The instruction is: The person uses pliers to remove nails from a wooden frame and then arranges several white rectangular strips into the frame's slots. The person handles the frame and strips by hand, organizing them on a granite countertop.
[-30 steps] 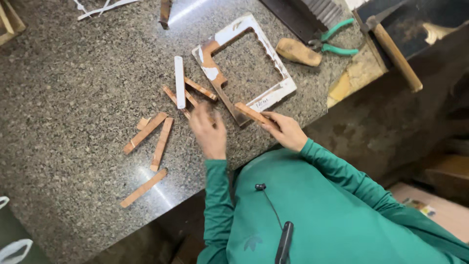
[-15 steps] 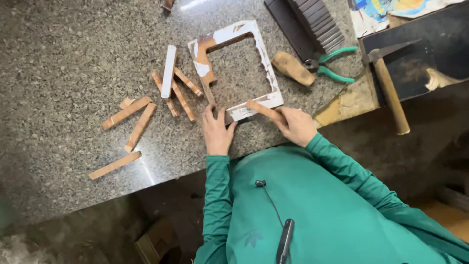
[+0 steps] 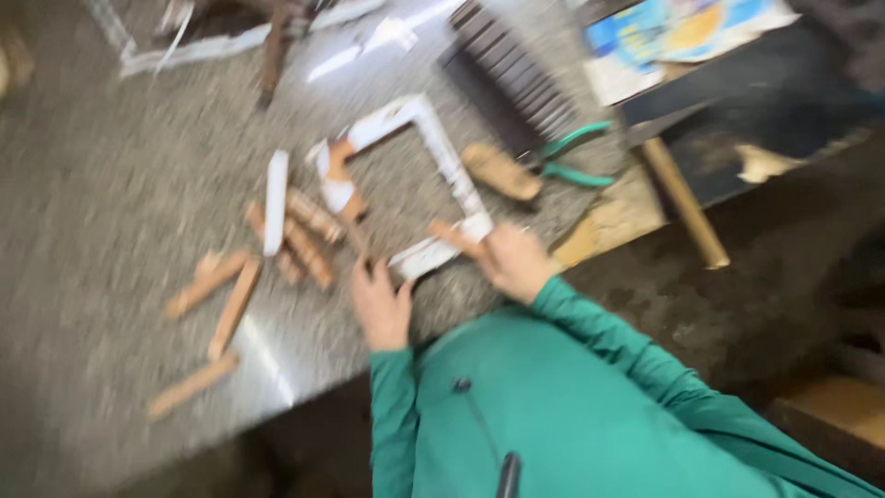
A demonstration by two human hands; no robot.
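Wooden strips lie loose on the granite top, so the frame looks part-done. Right hand pinches a strip at its near corner; left hand rests beside, fingers spread.

view: head cam looking down, heavy motion blur
surface: speckled granite counter
left hand: flat on counter at near edge of white frame
right hand: at frame's near right corner, holding a wood strip
loose wood strips: scattered left of frame
green-handled pliers: right of frame
clothing: green sleeves
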